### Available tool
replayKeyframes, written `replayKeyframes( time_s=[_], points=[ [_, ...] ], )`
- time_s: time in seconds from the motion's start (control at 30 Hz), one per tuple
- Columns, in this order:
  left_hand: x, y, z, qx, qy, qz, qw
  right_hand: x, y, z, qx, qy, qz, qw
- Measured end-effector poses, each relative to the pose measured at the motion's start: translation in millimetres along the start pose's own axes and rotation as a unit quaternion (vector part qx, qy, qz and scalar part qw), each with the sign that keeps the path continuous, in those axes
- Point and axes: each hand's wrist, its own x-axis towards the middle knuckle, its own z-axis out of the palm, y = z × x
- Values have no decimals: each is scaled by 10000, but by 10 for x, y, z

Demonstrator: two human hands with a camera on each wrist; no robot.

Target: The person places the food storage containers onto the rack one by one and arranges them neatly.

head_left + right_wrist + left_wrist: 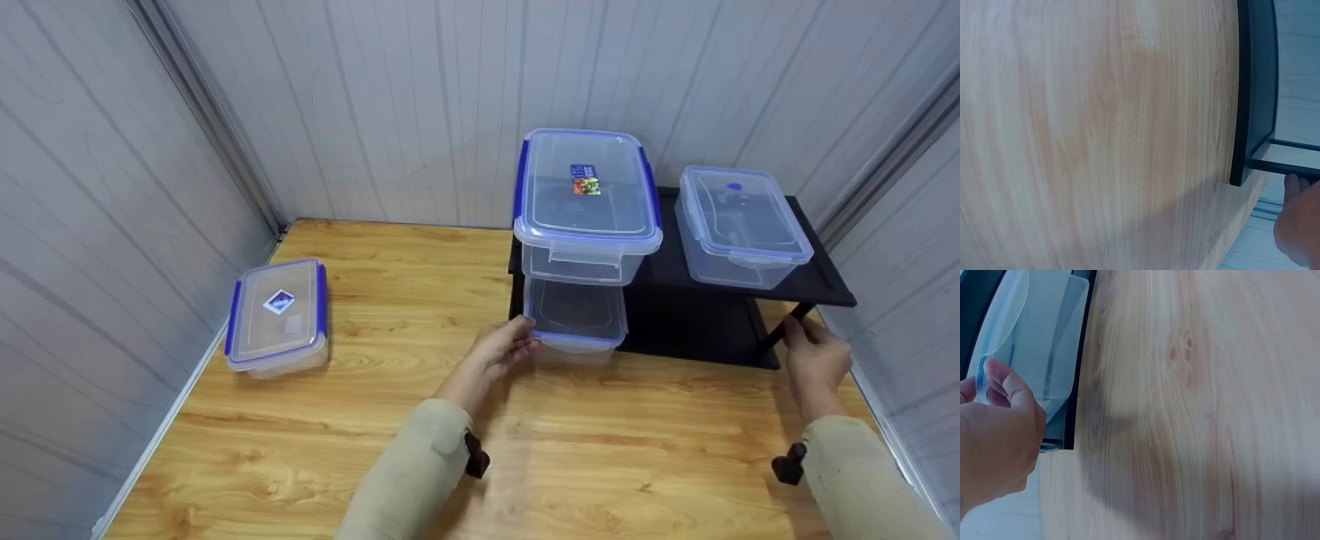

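Boxes (pixel 576 307) number four; three on one rack (pixel 690 322), one apart.

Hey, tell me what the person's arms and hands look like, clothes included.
The left sleeve and right sleeve are long, plain and beige. A small dark block juts out beside the left one, a similar block beside the right. The left hand and right hand wear no gloves. No cables show.

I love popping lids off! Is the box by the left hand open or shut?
Shut: a clear lid with a blue edge covers the lower box. Whether it's snapped tight, I can't tell.
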Motion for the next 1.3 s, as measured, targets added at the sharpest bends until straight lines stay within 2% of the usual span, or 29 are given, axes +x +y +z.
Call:
replayKeyframes(
  time_s=[0.23,0.5,0.73,0.97,1.17,1.3],
  points=[
    [16,0,24,-165,226,112,9995,3,-9,30,177,59,101,9998],
    [8,31,31,-365,511,215,9978,4,-14,35,23,59,3,10000],
    [13,61,46,-703,689,312,9947,8,-8,15,-522,26,-102,9986],
    [-6,58,126,-859,709,462,9927,10,12,5,413,-4,37,9991],
    [-15,59,175,-1023,753,538,9904,8,15,23,457,55,-28,9989],
    [-18,54,157,-960,700,553,9914,15,11,25,437,92,-11,9990]
  ],
)
